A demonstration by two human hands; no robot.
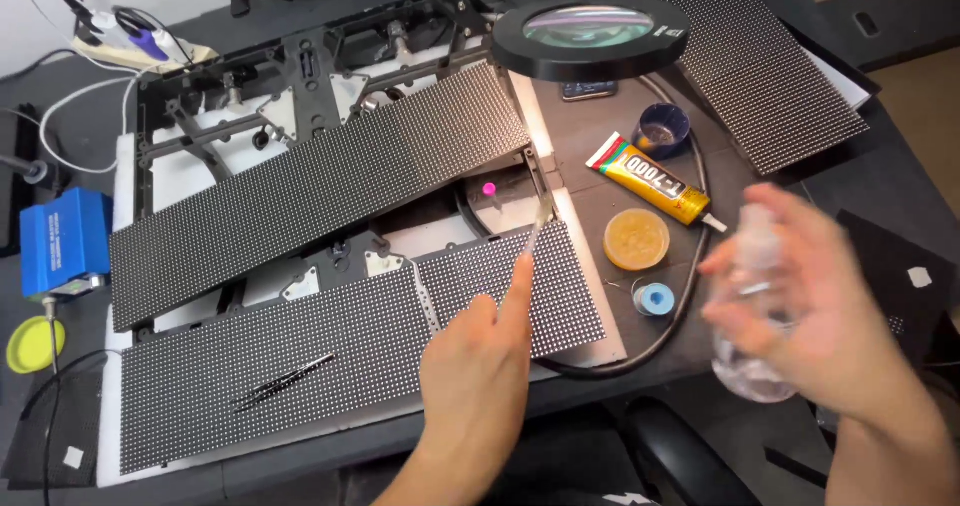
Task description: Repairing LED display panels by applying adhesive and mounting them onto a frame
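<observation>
1. LED panel (510, 286), the dotted black module lying at the lower centre of the frame, is being worked on at its upper right corner; a second, longer module (320, 201) is lying tilted across the metal frame (300, 66) above it.
2. Left hand (480, 366) is pinching a thin brush-like tool (537, 228), fingers closed together on its handle, and is holding the tip just above the panel's top edge.
3. Right hand (800, 296), blurred at the right of the frame, is wrapping around a small clear bottle (750, 316); its fingers are curled on the bottle.
4. Judging by this, a cleaning or wetting step at the panel edge is in hand; the next move seems to be calling for bringing bottle and tool tip together carefully, keeping liquid off the neighbouring pixels.
5. Tweezers (285, 379) are lying loose on the lower left module.
6. Dark table (900, 176) is carrying a yellow glue tube (650, 179), an amber tin (636, 238), a small blue-centred reel (655, 299) and a dark blue cup (663, 129) right of centre.
7. Round magnifier lamp (590, 34) is hanging over the upper centre; a blue box (62, 241) is sitting at the left edge.
</observation>
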